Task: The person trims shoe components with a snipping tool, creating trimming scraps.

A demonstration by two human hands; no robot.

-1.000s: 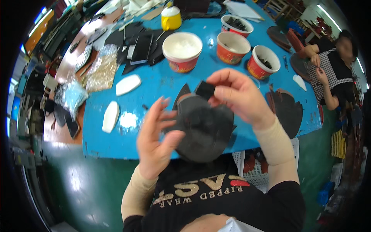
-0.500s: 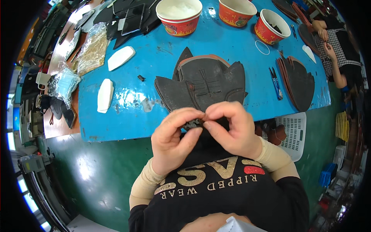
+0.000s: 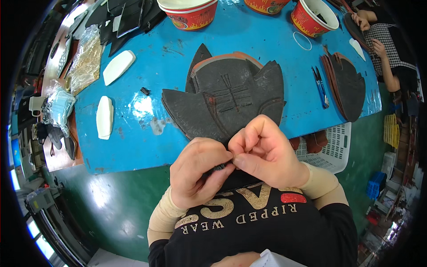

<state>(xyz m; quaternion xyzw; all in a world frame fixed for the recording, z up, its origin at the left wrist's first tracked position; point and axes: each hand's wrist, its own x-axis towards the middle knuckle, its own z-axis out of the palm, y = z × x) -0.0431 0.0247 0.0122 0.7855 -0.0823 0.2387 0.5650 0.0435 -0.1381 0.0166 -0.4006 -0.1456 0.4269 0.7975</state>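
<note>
The left hand (image 3: 200, 171) and the right hand (image 3: 269, 155) are together in front of the shirt (image 3: 267, 227), fingertips touching, just off the near edge of the blue table (image 3: 133, 151). The left hand clamps a small dark piece (image 3: 219, 167) between thumb and fingers, most of it hidden in the grip. The right hand has its thumb and bent fingers drawn in against the left fingertips; whether it pinches anything, I cannot tell.

Just beyond the hands, the grey pile (image 3: 231, 95) lies on the table, with stitched lines on its top piece and an orange-brown edge at the far side. To its right are the snips (image 3: 320, 86), points away from the person, and beside them a second pile (image 3: 349, 86). A thin white ring (image 3: 302, 41) lies near a red tub (image 3: 313, 18) with dark bits inside. Left of the grey pile are a dark scrap (image 3: 145, 91) and two white pads, one tilted (image 3: 119, 66), the other nearly straight (image 3: 105, 118). Below the table's right part stands a white basket (image 3: 340, 144) holding reddish-brown pieces. At far right, a co-worker's hand (image 3: 379, 48) is raised near a checked apron (image 3: 386, 42)
</note>
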